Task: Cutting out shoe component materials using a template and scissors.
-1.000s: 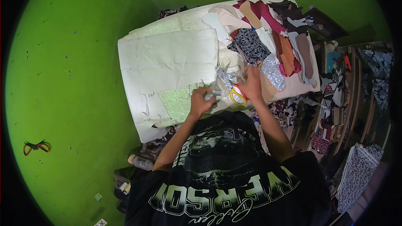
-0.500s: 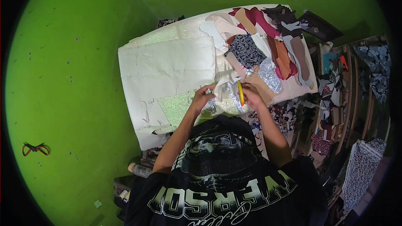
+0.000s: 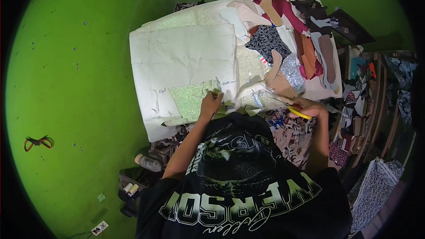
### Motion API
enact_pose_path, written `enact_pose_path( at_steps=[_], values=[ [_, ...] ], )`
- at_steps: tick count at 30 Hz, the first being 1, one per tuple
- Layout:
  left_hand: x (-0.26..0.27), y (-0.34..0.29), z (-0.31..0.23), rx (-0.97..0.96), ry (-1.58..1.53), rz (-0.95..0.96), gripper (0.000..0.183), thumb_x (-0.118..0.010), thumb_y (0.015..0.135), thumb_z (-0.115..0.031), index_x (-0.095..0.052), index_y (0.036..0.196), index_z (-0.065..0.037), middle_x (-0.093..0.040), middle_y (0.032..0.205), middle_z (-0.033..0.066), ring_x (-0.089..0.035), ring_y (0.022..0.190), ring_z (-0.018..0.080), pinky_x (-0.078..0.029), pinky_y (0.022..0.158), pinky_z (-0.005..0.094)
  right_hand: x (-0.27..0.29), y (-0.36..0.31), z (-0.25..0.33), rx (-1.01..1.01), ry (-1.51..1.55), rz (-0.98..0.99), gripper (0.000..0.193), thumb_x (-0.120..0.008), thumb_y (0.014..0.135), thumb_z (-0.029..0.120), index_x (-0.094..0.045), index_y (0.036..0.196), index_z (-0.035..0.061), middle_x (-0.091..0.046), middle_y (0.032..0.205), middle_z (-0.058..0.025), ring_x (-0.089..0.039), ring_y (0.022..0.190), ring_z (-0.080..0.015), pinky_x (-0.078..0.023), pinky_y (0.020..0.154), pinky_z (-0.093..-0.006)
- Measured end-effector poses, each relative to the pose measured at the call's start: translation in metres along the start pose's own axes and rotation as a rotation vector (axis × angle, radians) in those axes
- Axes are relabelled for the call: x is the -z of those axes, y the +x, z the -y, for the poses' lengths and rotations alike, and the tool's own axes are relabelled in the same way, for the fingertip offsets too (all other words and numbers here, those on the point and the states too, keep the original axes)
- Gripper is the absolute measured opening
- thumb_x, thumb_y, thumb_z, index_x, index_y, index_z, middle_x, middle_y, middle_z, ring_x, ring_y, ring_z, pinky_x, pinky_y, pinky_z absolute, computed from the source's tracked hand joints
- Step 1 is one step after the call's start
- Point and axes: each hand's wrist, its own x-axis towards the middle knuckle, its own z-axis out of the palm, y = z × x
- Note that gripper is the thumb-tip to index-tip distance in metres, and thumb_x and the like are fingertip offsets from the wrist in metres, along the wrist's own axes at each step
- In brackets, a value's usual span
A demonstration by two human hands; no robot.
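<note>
My right hand is closed around a pair of scissors with yellow handles, off the table's near right edge. The blades point left, back over the table. My left hand has its fingers pressed together beside a glittery pale green patch near the table's front edge. What it pinches, if anything, I cannot make out. Between my hands lie a crumpled whitish strip and shiny silver scraps. Tan cut pieces rest just beyond the scissors.
A large white sheet covers the table's left part. Shaped pieces in maroon, brown and grey lie at the far right, around a black-and-white patterned piece. Scraps are heaped below the near edge. Wooden shelving with fabric stands right.
My right hand has moved right with the scissors, away from my left hand. The pale piece held up between my hands is no longer raised there. The whole view has shifted slightly.
</note>
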Motion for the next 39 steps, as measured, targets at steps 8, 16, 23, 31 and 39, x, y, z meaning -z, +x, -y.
enact_pose_path(
  at_steps=[8,16,23,31,39],
  values=[
    [-0.029,0.022,-0.043,-0.051,0.519,-0.159,0.07,-0.073,0.073,-0.06,-0.063,0.093,0.006,-0.069,0.089,0.0255,-0.069,0.083,0.0374,-0.053,0.076,0.044,0.039,0.024,0.028,0.508,0.089,-0.016,0.062,-0.078,0.08,0.043,-0.054,0.123,0.0059,-0.057,0.094,-0.005,-0.055,0.087,-0.0168,-0.044,0.075,-0.0288],
    [-0.02,0.044,-0.044,0.239,-0.23,0.185,0.054,-0.077,0.08,-0.036,-0.064,0.114,0.002,-0.069,0.098,0.011,-0.066,0.078,0.017,-0.053,0.066,0.0315,0.044,0.161,0.062,0.16,0.458,0.56,0.033,-0.065,0.093,0.032,-0.055,0.112,0.0073,-0.052,0.078,0.0026,-0.047,0.059,-0.0071,-0.039,0.05,-0.0206],
    [0.005,0.033,-0.052,0.31,-0.739,0.558,0.032,-0.045,0.098,-0.008,-0.048,0.129,-0.002,-0.062,0.115,0.0153,-0.065,0.104,0.026,-0.058,0.089,0.0403,0.054,0.197,0.061,-0.064,0.397,0.555,0.039,-0.068,0.092,0.035,-0.054,0.119,0.0097,-0.053,0.082,0.0,-0.048,0.062,-0.0086,-0.041,0.052,-0.0214],
    [-0.008,0.035,-0.04,0.376,-0.834,0.549,0.028,-0.05,0.098,-0.016,-0.056,0.121,-0.002,-0.065,0.112,0.0122,-0.068,0.094,0.0223,-0.06,0.08,0.0358,0.028,0.206,0.074,0.336,0.643,0.66,0.036,-0.067,0.093,0.032,-0.051,0.11,0.0052,-0.051,0.074,-0.0028,-0.044,0.053,-0.0087,-0.036,0.045,-0.0217],
    [-0.023,0.032,-0.04,0.44,-0.827,0.434,0.033,-0.074,0.087,-0.023,-0.065,0.109,-0.001,-0.07,0.1,0.0082,-0.07,0.084,0.0176,-0.059,0.074,0.0326,0.034,0.22,0.064,0.101,0.559,0.571,0.023,-0.062,0.084,0.001,-0.053,0.106,0.0011,-0.052,0.07,-0.0071,-0.046,0.047,-0.0104,-0.036,0.041,-0.0235]
  ],
)
